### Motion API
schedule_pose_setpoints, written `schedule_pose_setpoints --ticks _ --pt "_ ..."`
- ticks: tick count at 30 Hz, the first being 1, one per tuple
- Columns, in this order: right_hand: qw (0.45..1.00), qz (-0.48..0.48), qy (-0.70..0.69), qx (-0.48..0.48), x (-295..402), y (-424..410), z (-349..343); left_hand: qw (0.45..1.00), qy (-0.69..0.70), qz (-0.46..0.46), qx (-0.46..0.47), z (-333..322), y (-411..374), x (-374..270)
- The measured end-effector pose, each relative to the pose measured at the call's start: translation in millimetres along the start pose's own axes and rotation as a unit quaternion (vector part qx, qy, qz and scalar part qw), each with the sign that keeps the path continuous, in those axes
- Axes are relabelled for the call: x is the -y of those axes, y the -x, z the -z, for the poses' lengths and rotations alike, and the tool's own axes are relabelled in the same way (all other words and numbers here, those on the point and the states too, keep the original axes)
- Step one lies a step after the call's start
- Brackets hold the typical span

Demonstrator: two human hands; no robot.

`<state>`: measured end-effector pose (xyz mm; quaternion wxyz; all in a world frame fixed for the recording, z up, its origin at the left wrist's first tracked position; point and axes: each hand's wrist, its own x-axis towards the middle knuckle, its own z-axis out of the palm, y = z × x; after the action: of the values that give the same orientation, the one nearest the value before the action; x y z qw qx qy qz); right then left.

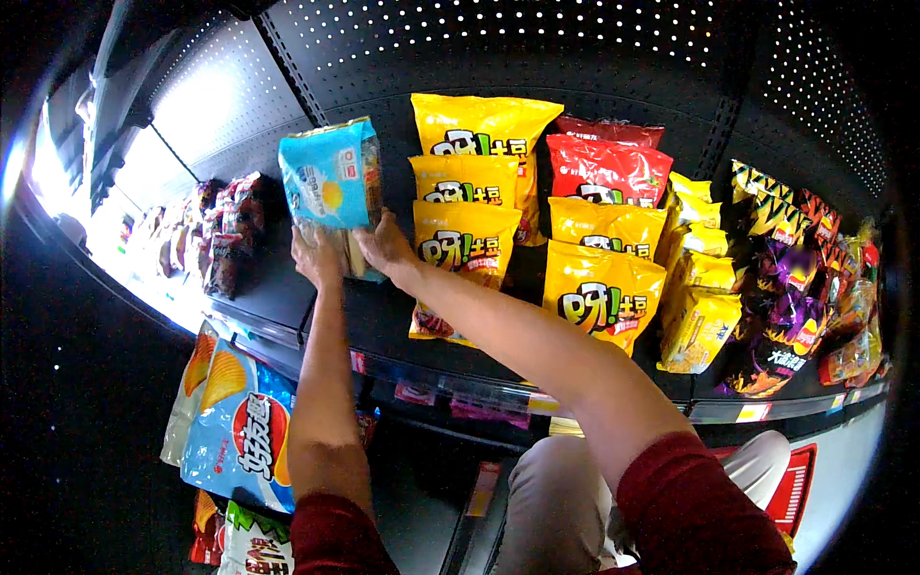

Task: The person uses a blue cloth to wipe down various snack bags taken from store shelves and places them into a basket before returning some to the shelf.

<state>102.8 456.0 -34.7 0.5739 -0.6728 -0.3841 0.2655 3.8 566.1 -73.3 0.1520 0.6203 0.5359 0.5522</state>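
A light-blue snack package (323,172) with white writing and a yellow round picture stands upright above the dark shelf (280,295), toward its back. My left hand (315,255) holds its lower left part. Around the lower right side my right hand (386,244) grips the package, fingers partly hidden by the wrist and forearm. Just right of my right hand stands a row of yellow potato snack bags (467,237), one behind another. My right forearm crosses in front of the lowest of these bags.
Right of these stand red bags (611,169), yellow cracker packs (701,323) and purple-black chip bags (776,338). Dark packs (233,230) line the shelf at left. Below hang blue chip bags (237,424). A price-tag rail (503,399) edges the shelf, with a red basket (794,489) at lower right.
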Motion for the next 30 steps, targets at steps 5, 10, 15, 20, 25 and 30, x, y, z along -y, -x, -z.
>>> schedule_pose_setpoints --ticks 5,10,15,20,25,30 --pt "0.996 -0.007 -0.087 0.029 6 -4 6 0.990 0.003 -0.119 0.080 6 43 -13" --pt "0.998 0.000 -0.059 0.027 16 -5 5 0.970 -0.074 -0.195 0.123 17 68 -17" --pt "0.992 0.102 -0.064 0.047 19 -10 -2 0.982 -0.042 -0.111 0.145 -2 54 -16" --pt "0.965 0.136 -0.110 0.195 50 26 -28 0.978 -0.133 -0.113 0.118 -20 -27 84" --pt "0.959 0.103 -0.124 0.234 56 105 56 0.980 -0.153 -0.042 0.118 -61 13 -1" --pt "0.929 0.230 -0.064 0.282 71 228 165 0.967 -0.220 0.004 0.132 -45 -32 5"
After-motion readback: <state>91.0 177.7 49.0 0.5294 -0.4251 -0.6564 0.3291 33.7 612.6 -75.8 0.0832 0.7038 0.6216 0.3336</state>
